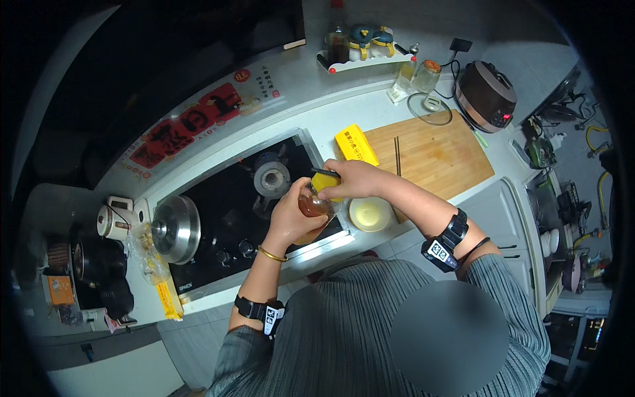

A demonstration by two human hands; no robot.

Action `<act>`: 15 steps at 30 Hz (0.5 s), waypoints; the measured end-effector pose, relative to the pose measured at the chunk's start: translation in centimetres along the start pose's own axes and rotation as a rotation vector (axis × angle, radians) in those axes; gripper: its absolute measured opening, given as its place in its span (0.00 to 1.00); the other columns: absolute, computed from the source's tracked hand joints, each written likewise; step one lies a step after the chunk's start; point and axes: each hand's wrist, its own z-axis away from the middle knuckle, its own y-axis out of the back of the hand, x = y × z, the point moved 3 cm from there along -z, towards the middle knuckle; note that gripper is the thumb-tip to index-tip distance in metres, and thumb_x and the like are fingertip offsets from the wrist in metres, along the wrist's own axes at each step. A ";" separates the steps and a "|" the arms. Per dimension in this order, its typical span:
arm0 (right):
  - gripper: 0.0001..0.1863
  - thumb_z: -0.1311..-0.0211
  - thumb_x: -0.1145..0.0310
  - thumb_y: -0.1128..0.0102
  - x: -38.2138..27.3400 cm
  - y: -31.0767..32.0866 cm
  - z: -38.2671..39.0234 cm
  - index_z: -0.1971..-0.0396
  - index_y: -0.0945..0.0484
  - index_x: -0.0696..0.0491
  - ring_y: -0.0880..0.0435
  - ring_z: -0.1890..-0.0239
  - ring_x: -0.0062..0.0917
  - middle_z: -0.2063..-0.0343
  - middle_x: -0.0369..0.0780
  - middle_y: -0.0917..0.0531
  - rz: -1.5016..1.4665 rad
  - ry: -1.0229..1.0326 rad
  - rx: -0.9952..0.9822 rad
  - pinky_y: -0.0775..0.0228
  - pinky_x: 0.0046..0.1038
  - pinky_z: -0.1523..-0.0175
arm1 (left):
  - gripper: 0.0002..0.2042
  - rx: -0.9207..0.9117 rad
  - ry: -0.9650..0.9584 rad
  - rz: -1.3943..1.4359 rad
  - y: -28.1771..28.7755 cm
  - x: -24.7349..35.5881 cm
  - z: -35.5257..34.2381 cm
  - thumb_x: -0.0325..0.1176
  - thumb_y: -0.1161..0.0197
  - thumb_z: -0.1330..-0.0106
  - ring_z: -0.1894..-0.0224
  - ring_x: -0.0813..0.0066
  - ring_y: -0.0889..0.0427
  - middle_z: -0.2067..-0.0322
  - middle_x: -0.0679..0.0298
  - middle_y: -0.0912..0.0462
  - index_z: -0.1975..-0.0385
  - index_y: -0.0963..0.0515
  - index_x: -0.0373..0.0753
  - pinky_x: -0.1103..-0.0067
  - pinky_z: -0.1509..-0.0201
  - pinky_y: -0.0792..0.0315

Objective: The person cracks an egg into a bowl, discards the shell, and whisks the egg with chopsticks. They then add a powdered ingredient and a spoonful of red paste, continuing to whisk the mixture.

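Note:
My left hand (pixel 296 215) is wrapped round a clear glass jar (pixel 313 206) with reddish-brown contents, held over the front edge of the stove. At the jar's upper end, my right hand (pixel 350 178) grips a yellow piece with a dark edge (pixel 324 180); its exact kind is unclear, and fingers hide part of it. Just right of the jar sits a white bowl (pixel 389 223) with pale yellow contents. Beyond my right hand lies a yellow box (pixel 356 145). A pair of dark chopsticks (pixel 397 155) rests on the wooden cutting board (pixel 446 159).
A black gas stove (pixel 221 225) carries a lidded steel pot (pixel 178 228) on its left. Farther left are a white kettle-like appliance (pixel 115 217) and dark pots (pixel 99 261). At the back right stand a rice cooker (pixel 486 96), a glass jar (pixel 426 77) and a glass lid (pixel 430 118).

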 end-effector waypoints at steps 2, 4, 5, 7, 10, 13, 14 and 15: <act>0.35 0.53 0.40 0.38 2.1 0.4 0.9 0.53 0.30 0.54 0.20 0.60 0.43 0.65 0.51 0.20 -0.028 0.053 0.010 0.31 0.33 0.54 | 0.41 -0.020 0.033 -0.016 -1.6 1.4 -0.6 0.37 0.26 0.61 0.54 0.63 0.21 0.57 0.56 0.23 0.42 0.39 0.42 0.75 0.49 0.28; 0.35 0.53 0.41 0.38 4.3 0.7 2.1 0.53 0.31 0.54 0.20 0.60 0.44 0.64 0.51 0.20 -0.038 0.061 0.002 0.31 0.34 0.54 | 0.41 -0.007 0.035 -0.034 -3.5 2.6 -1.1 0.37 0.26 0.62 0.55 0.62 0.20 0.58 0.56 0.22 0.43 0.38 0.41 0.74 0.50 0.28; 0.36 0.53 0.41 0.38 5.2 0.7 2.7 0.52 0.31 0.54 0.20 0.59 0.44 0.64 0.51 0.20 -0.036 0.068 0.004 0.31 0.34 0.53 | 0.41 0.003 0.034 -0.025 -4.5 3.0 -1.1 0.37 0.26 0.62 0.55 0.62 0.20 0.58 0.56 0.22 0.43 0.38 0.41 0.74 0.50 0.28; 0.36 0.54 0.41 0.38 6.7 1.0 3.7 0.52 0.31 0.53 0.20 0.59 0.44 0.63 0.51 0.20 -0.020 0.083 0.017 0.31 0.35 0.53 | 0.41 0.040 0.010 -0.009 -6.3 3.9 -1.3 0.37 0.26 0.62 0.56 0.62 0.21 0.58 0.56 0.23 0.44 0.37 0.41 0.74 0.49 0.28; 0.38 0.56 0.39 0.40 8.1 1.3 5.2 0.52 0.30 0.53 0.19 0.60 0.42 0.64 0.50 0.19 0.049 0.100 0.020 0.29 0.35 0.55 | 0.40 0.071 0.034 0.026 -8.9 4.5 -1.1 0.36 0.26 0.62 0.54 0.65 0.21 0.57 0.56 0.23 0.43 0.37 0.40 0.75 0.48 0.29; 0.37 0.58 0.39 0.41 8.7 1.6 6.4 0.52 0.29 0.52 0.19 0.60 0.40 0.64 0.48 0.19 0.097 0.171 0.023 0.29 0.36 0.56 | 0.39 0.033 0.030 0.235 -11.1 4.4 -0.8 0.34 0.27 0.58 0.49 0.68 0.24 0.53 0.59 0.25 0.43 0.39 0.37 0.76 0.44 0.31; 0.37 0.58 0.39 0.40 8.7 1.7 6.9 0.52 0.29 0.52 0.19 0.60 0.40 0.64 0.48 0.18 0.104 0.235 0.043 0.29 0.36 0.56 | 0.38 0.029 -0.012 0.406 -11.8 4.5 -0.8 0.32 0.27 0.57 0.50 0.68 0.24 0.54 0.59 0.25 0.43 0.38 0.37 0.75 0.45 0.31; 0.37 0.58 0.40 0.40 8.6 1.7 7.4 0.52 0.29 0.51 0.19 0.60 0.40 0.64 0.47 0.18 0.138 0.257 0.038 0.29 0.36 0.55 | 0.36 0.013 -0.013 0.583 -12.5 4.4 -0.7 0.30 0.28 0.56 0.50 0.68 0.24 0.54 0.60 0.25 0.44 0.38 0.37 0.75 0.45 0.30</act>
